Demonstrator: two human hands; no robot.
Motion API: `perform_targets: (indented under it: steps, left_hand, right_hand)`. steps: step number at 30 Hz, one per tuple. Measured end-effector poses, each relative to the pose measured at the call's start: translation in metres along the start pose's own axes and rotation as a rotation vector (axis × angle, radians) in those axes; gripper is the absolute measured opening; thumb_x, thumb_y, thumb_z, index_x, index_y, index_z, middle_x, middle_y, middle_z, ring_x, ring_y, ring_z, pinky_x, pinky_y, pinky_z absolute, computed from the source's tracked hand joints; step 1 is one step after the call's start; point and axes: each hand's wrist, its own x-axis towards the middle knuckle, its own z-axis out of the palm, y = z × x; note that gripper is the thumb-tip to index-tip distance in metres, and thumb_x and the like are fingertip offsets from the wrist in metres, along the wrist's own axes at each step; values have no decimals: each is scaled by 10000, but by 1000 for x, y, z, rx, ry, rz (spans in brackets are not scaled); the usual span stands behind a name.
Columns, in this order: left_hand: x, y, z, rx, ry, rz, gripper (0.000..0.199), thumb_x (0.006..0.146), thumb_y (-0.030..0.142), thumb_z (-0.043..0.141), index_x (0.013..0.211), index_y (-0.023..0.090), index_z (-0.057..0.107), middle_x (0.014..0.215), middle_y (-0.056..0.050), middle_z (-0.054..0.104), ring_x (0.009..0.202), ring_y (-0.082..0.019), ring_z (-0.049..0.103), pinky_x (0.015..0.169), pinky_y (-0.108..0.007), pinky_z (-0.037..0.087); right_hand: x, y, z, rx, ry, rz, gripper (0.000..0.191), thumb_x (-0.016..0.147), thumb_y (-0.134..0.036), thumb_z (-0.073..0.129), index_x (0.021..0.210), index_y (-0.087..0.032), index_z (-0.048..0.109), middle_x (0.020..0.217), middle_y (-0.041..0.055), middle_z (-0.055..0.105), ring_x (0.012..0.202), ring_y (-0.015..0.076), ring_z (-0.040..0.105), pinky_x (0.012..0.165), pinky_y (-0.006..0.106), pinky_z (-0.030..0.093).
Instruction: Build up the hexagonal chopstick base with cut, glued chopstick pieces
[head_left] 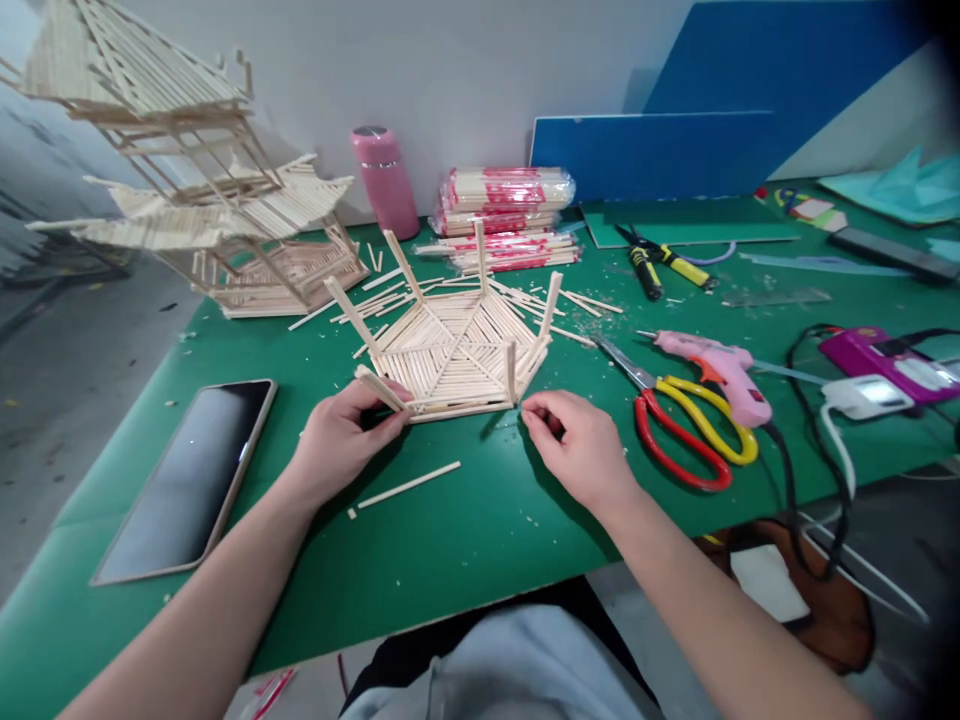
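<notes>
A six-sided stick frame (457,345) lies on the green table, its floor filled with thin wooden sticks and short posts standing at its corners. My left hand (352,430) grips its near-left corner, fingers closed around the base of the post there. Close beside the near-right corner is my right hand (566,435), with thumb and forefinger pinched together; whatever is between them is too small to make out. One loose stick (409,485) lies on the table in front of the frame, with a tiny cut piece near its left end.
A phone (191,480) lies left, below a tall stick pagoda (225,215). Behind stand a pink bottle (385,185) and bundled sticks (510,200). Scissors (675,420), a pink glue gun (720,370), pliers (664,262) and cables (840,450) occupy the right.
</notes>
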Motion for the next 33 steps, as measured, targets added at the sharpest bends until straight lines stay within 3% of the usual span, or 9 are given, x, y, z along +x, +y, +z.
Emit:
perform_targets:
  steps: [8, 22, 33]
  left_hand:
    - [0, 0, 0, -39, -6, -33, 210, 674, 340, 651, 819, 189, 644, 819, -35, 647, 799, -207, 576, 767, -306, 449]
    - [0, 1, 3, -101, 16, -36, 244, 634, 354, 683, 785, 163, 661, 862, -49, 656, 798, -198, 592, 758, -305, 465]
    - [-1, -3, 1, -95, -38, 16, 224, 653, 316, 653, 804, 150, 655, 874, -57, 648, 853, -196, 585, 813, -312, 439]
  right_hand:
    - [1, 7, 1, -5, 17, 4, 141, 784, -173, 493, 810, -171, 632, 721, 19, 616, 632, 127, 536, 589, 230, 390]
    - [1, 8, 2, -43, 21, 13, 189, 759, -187, 513, 860, -187, 674, 777, 30, 634, 648, 138, 568, 613, 251, 414]
    - [1, 8, 3, -68, 20, 17, 185, 752, -190, 510, 840, -182, 673, 750, 30, 620, 627, 141, 555, 599, 257, 404]
